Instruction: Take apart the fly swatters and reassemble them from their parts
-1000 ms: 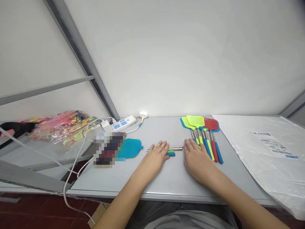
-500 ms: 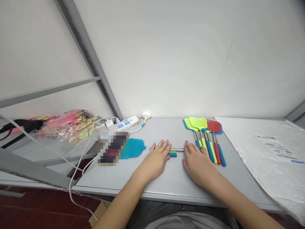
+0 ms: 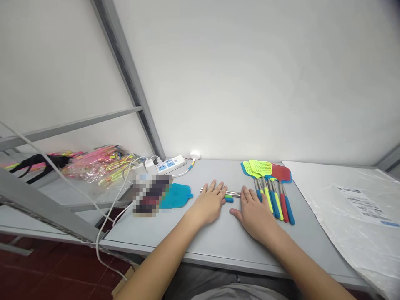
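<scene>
The left hand (image 3: 208, 207) is laying outstretched fingers over the metal rods (image 3: 233, 193) on the desk (image 3: 215, 250); the right hand (image 3: 258, 212), also flat, is meeting the rods' right ends, neither visibly closing on anything. The rods are running left to right, the left hand covering more. The green grip (image 3: 229, 196) and blue grip (image 3: 229, 199) are lying parallel, nearer, visible ends pointing toward the right fingers. Swatters (image 3: 261, 167) are fanning beyond those; a blue swatter head (image 3: 181, 196) is lying left of the left fingers.

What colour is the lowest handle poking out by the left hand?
The handle by the left hand is blue; see the head view.
</scene>
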Action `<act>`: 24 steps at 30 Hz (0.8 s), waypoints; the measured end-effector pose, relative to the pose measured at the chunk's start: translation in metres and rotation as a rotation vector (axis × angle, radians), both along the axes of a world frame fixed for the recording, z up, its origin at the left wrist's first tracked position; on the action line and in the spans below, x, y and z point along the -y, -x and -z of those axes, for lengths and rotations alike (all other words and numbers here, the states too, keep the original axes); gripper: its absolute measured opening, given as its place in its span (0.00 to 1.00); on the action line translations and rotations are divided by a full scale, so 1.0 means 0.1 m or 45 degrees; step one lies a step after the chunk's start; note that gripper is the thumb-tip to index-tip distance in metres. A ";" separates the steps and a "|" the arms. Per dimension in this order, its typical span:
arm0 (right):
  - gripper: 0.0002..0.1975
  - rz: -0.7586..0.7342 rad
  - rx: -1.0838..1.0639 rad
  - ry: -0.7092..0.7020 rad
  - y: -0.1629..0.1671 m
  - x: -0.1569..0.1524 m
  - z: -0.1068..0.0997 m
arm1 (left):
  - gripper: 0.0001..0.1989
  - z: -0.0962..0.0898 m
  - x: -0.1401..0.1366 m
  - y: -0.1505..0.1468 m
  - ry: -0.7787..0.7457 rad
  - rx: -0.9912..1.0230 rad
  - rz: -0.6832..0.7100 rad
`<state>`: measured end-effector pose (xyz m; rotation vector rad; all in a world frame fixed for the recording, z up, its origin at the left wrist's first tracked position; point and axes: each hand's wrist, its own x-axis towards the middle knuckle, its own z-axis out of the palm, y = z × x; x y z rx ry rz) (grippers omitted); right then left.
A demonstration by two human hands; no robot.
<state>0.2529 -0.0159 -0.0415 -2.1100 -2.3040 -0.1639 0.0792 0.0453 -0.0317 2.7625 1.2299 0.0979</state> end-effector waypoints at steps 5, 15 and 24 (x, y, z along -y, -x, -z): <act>0.38 0.033 0.000 -0.061 -0.05 0.06 0.02 | 0.27 0.02 0.01 -0.02 -0.027 0.000 -0.006; 0.26 -0.138 -0.272 -0.592 -0.53 0.66 0.19 | 0.27 0.03 0.11 0.01 -0.157 0.093 0.002; 0.19 -0.123 -0.678 -0.700 -0.65 0.67 0.11 | 0.27 0.03 0.10 0.06 -0.157 0.154 -0.099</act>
